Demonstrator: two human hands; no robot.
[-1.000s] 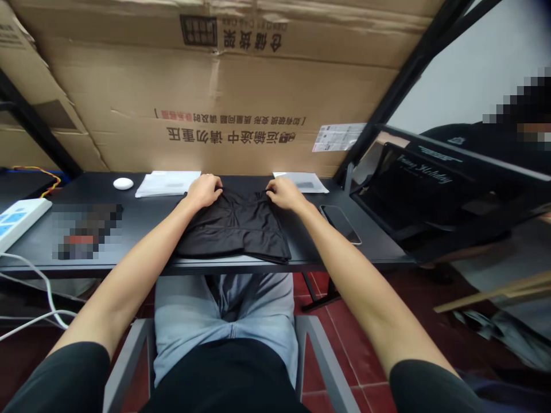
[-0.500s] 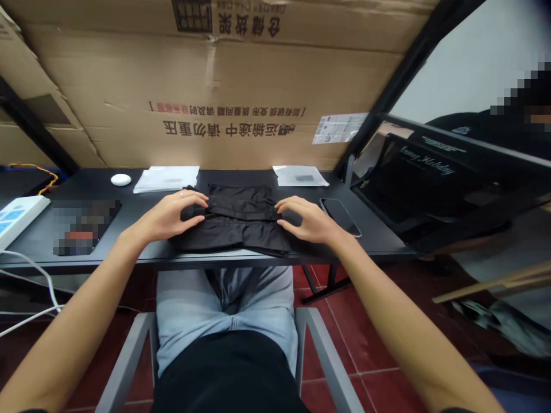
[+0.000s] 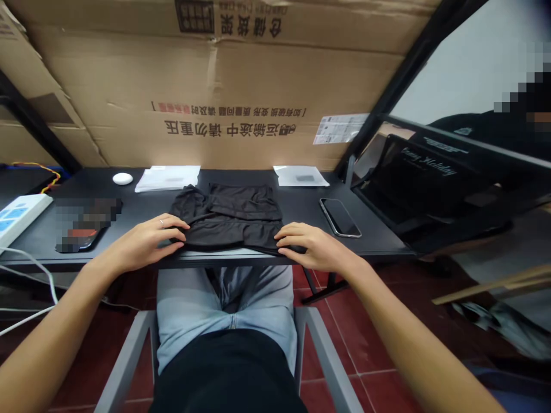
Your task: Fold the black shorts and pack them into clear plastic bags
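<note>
A folded black garment (image 3: 241, 221) lies on the black tabletop in front of me, its upper part doubled over in a rectangle and a bunched piece on its left. At the near left edge of the cloth is my left hand (image 3: 159, 241), ring on one finger, fingertips against the fabric with the thumb apart from them. My right hand (image 3: 307, 244) rests at the near right corner, fingers stretched toward the cloth and thumb lower down. The garment lies flat, not lifted. Under its near edge a thin pale strip shows; what it is I cannot tell.
White packets (image 3: 167, 178) and another packet (image 3: 301, 176) lie along the back by the cardboard (image 3: 241, 74). A phone (image 3: 340, 218) is at right, a partly blurred dark device (image 3: 88, 229) at left, near a power strip (image 3: 21, 218) and a white oval object (image 3: 123, 179).
Both hands have moved toward me, from the sides of the garment's folded upper part down to its near corners. The bunched left piece is now uncovered. The garment has stayed in place.
</note>
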